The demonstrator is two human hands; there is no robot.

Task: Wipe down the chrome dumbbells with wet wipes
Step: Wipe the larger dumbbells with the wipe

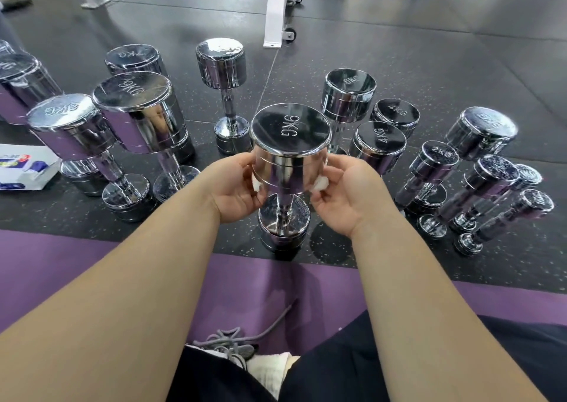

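Observation:
A chrome dumbbell marked 9KG [290, 144] stands upright on the dark floor right in front of me. My left hand [236, 187] presses against the left side of its upper head, with a bit of white wipe showing under the fingers. My right hand [343, 193] is on the right side of that head, its fingers closed on a crumpled white wet wipe [320, 183]. Several other chrome dumbbells stand around it, among them a 9KG one [138, 116] at the left and a 4KG one [380, 144] at the right.
A wet wipe pack [26, 168] lies at the left edge. A purple mat [61, 266] runs under my arms. A white bench frame with wheels [277, 18] stands at the back. A white cloth [270, 371] and a grey cord [230, 343] lie near my legs.

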